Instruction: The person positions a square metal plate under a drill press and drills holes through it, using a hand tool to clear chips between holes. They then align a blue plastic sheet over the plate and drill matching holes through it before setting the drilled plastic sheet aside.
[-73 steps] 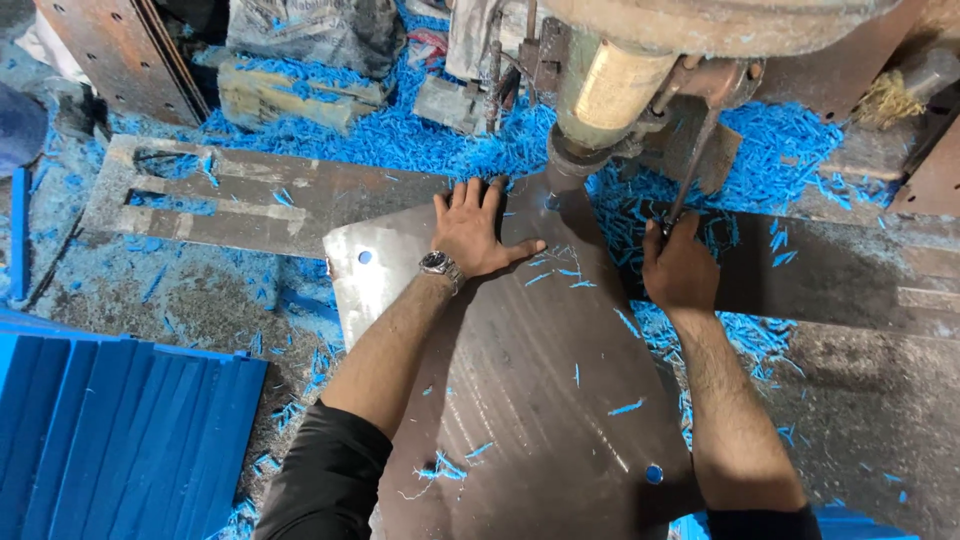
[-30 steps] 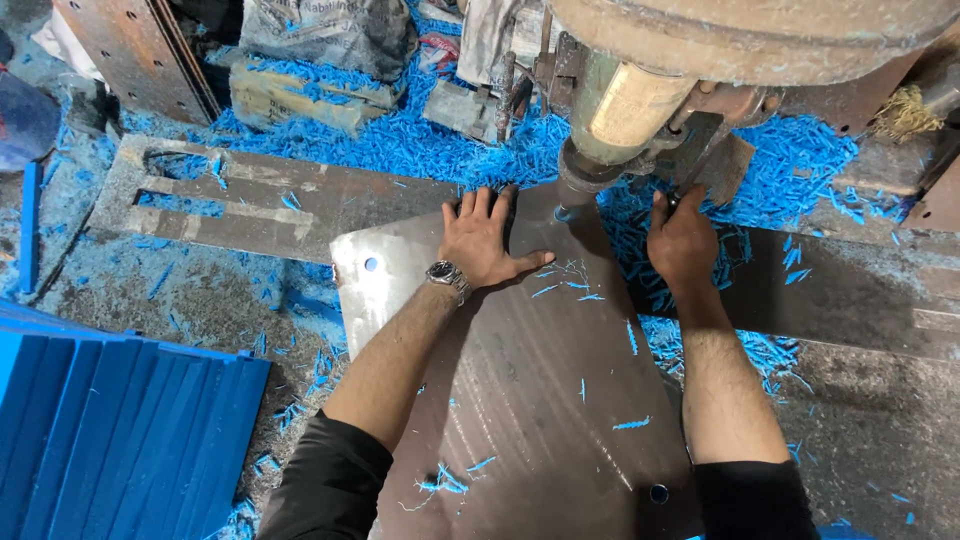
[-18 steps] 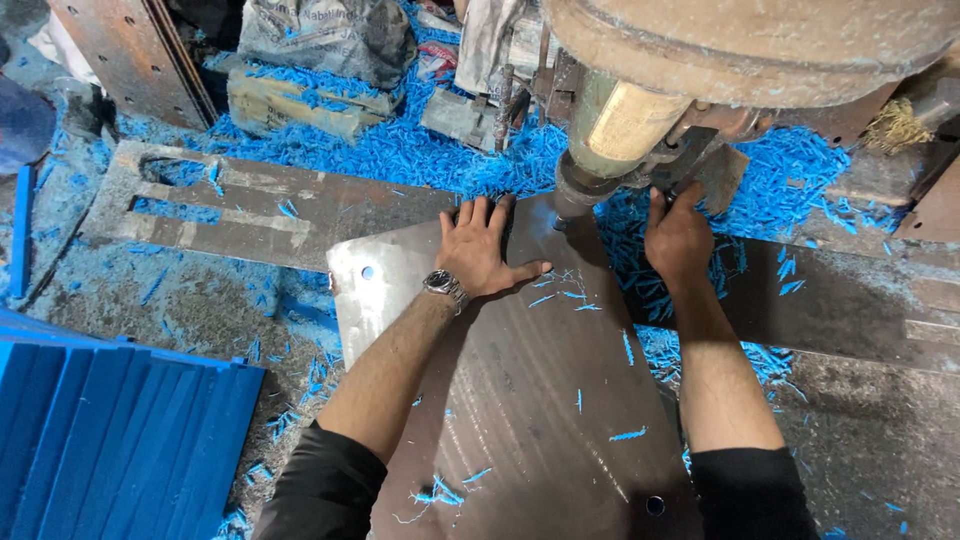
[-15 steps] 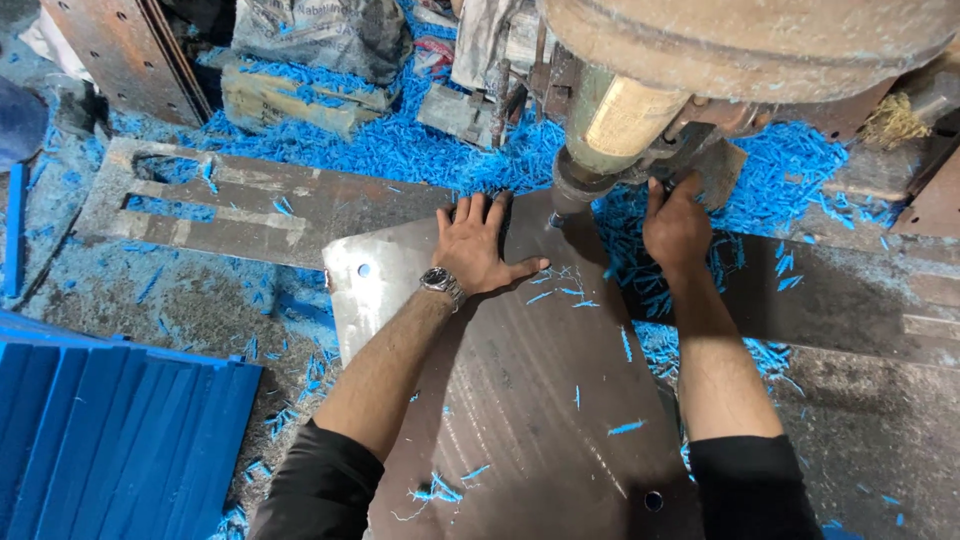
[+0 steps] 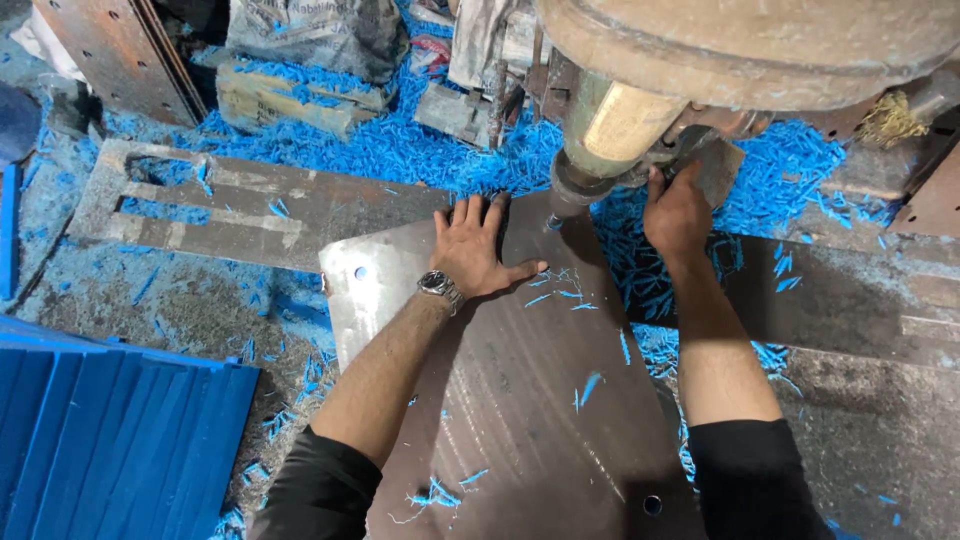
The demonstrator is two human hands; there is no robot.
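Shavings [image 5: 400,150], blue, litter the floor around the plate [image 5: 530,400], which lies flat under the press [image 5: 620,120]. Left hand [image 5: 478,250] rests spread flat on the plate, grip apart; right hand [image 5: 678,212] grips the plate's far edge beside the press.

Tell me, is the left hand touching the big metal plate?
Touching. The head view shows the left hand pressed flat, fingers spread, on the metal plate.

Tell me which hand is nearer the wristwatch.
Left. The wristwatch sits on the left wrist, right behind the left hand, which lies flat on the metal plate. The right hand is away to the watch's right, up at the machine.
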